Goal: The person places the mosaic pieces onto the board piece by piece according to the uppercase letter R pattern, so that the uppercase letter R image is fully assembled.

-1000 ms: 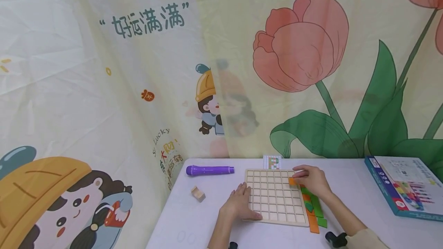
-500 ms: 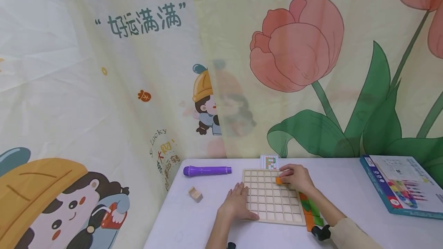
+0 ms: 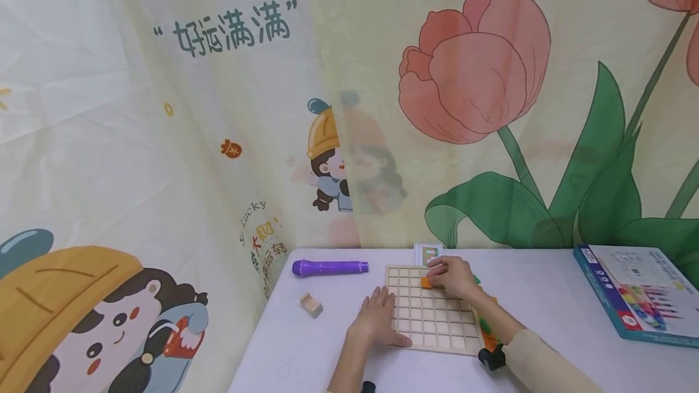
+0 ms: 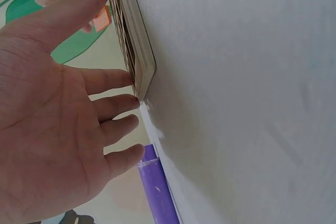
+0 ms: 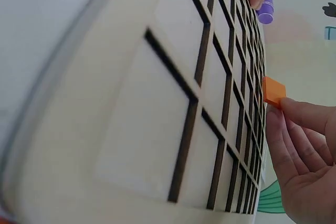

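A wooden grid board [image 3: 430, 318] lies on the white table. My right hand [image 3: 454, 276] is over the board's far part and pinches a small orange square tile [image 5: 274, 91] between thumb and fingertips. In the right wrist view the tile is tilted close above the grid. My left hand [image 3: 375, 323] rests at the board's left side, fingers straight and thumb along the near edge. In the left wrist view its fingertips are right at the board's corner. Orange and green pieces [image 3: 489, 337] lie along the board's right side, partly hidden by my right forearm.
Behind the board is a small card [image 3: 428, 253] with a coloured grid pattern. A purple microphone-shaped stick [image 3: 330, 267] and a small wooden block [image 3: 311, 305] lie to the left. A flat blue-edged box [image 3: 641, 293] is at the right, and a printed curtain hangs behind the table.
My right hand has moved left across the board's far rows with the orange tile, from the right edge to near the middle. The left hand has stayed in place.
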The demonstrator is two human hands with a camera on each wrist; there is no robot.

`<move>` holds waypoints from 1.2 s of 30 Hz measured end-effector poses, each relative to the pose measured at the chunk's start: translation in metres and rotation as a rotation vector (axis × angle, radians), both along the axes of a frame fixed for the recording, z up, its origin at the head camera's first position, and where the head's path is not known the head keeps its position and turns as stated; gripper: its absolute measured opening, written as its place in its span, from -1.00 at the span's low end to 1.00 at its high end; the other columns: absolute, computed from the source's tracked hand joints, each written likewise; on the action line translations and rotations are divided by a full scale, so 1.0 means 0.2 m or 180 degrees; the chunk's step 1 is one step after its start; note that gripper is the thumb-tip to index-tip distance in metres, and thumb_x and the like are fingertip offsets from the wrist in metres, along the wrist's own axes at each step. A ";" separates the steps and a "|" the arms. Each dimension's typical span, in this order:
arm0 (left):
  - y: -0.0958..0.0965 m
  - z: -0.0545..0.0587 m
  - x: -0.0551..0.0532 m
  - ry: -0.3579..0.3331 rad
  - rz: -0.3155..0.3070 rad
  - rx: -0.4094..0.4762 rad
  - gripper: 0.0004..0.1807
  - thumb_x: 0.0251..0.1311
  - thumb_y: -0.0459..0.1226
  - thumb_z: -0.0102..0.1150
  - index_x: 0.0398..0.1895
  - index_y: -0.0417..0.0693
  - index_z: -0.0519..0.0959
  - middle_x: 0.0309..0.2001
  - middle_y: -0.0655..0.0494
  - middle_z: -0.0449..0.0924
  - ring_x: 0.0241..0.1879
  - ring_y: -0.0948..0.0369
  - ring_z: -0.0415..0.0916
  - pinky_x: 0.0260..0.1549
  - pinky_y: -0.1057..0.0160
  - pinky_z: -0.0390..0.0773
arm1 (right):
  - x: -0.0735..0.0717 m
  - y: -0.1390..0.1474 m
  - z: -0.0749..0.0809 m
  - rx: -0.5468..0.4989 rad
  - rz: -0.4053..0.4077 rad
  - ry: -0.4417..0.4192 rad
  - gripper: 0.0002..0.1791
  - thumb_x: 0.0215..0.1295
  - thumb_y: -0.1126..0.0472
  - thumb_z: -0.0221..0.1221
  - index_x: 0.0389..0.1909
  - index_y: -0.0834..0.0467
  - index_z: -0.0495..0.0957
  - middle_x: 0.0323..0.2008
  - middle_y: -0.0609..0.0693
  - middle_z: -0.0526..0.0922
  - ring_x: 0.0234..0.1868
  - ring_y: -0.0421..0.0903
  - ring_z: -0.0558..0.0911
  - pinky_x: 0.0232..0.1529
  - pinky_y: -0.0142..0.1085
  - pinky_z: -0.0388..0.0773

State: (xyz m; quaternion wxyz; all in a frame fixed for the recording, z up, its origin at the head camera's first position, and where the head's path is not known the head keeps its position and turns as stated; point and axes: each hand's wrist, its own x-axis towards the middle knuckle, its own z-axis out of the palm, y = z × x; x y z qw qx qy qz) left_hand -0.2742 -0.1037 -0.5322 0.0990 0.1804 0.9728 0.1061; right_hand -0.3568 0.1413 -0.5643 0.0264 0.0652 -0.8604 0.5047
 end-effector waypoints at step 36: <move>0.00 0.01 0.00 0.0077 0.0014 -0.0059 0.22 -0.10 0.25 0.59 0.54 -0.22 0.30 0.59 -0.22 0.17 0.61 -0.10 0.06 0.56 -0.11 0.17 | -0.08 -0.16 -0.02 0.0581 0.0072 0.0403 -0.88 0.17 0.35 0.50 -0.30 0.15 0.75 -0.52 -0.20 0.70 -0.43 -0.24 0.66 -0.28 -0.22 0.69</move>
